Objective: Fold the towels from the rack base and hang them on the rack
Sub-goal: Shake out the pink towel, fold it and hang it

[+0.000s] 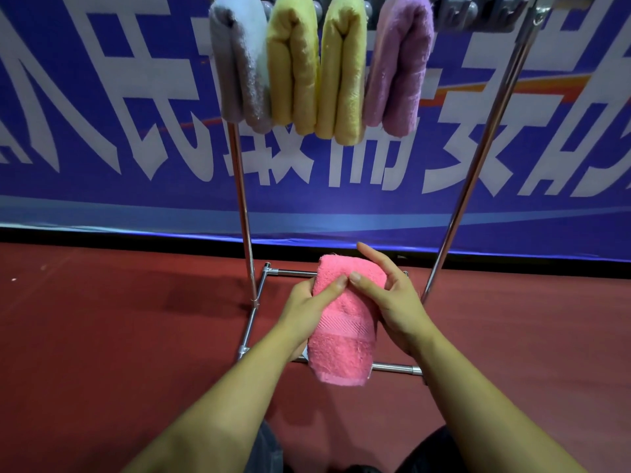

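A folded pink towel [341, 336] is held between both hands above the chrome rack base [392, 367]. My left hand [309, 307] grips its left side, thumb lying across the top. My right hand [392, 298] holds the right side, thumb pressing on top and index finger stretched out behind the fold. Several folded towels hang from the top of the rack: a grey one [239, 63], two yellow ones [293, 66] [343, 73] and a purple one [399, 66].
Two chrome uprights [243, 206] [474, 172] rise from the base on either side of my hands. A blue banner with white lettering [102, 114] stands behind the rack. The floor is red [119, 319]. Grey clips [461, 10] sit on the top bar at right.
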Action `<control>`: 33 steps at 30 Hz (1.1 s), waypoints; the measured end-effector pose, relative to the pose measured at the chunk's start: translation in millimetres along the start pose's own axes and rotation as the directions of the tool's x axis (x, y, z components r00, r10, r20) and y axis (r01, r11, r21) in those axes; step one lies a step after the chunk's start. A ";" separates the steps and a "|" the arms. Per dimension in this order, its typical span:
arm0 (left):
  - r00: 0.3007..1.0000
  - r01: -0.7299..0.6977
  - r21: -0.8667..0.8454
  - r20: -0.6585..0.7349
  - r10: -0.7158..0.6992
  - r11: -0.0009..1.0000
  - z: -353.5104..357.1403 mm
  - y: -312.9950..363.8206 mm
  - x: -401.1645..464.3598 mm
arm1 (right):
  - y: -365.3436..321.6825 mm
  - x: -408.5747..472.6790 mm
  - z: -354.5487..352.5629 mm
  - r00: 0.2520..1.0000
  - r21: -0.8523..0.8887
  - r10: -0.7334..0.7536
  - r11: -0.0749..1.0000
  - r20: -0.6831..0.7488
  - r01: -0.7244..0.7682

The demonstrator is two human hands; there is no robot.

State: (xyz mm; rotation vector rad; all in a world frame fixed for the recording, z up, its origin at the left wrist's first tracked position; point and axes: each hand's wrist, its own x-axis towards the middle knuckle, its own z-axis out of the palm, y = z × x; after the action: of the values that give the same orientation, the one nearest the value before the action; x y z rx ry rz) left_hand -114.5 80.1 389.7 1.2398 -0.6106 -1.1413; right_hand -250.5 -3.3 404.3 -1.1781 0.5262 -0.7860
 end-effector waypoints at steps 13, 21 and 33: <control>0.996 -0.073 0.303 0.063 0.056 0.950 -7.2 -6.0 -1.9 | 8.2 0.3 -16.6 0.996 -0.297 0.088 0.951 -0.024 -0.092; 0.968 0.051 0.275 0.222 -0.115 0.960 -3.6 -5.0 -7.6 | 5.5 0.6 -18.4 0.980 -0.254 0.020 0.965 -0.198 -0.071; 0.954 0.020 0.347 0.275 -0.122 0.938 -4.9 -20.5 1.9 | 13.2 6.3 -30.7 0.939 -0.282 -0.019 0.956 -0.344 -0.084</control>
State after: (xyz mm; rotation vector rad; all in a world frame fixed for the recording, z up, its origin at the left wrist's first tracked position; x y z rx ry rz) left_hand -116.4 82.0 368.7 1.4046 -1.0288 -1.3319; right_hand -265.3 -24.6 382.3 -1.3056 0.9773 -0.9130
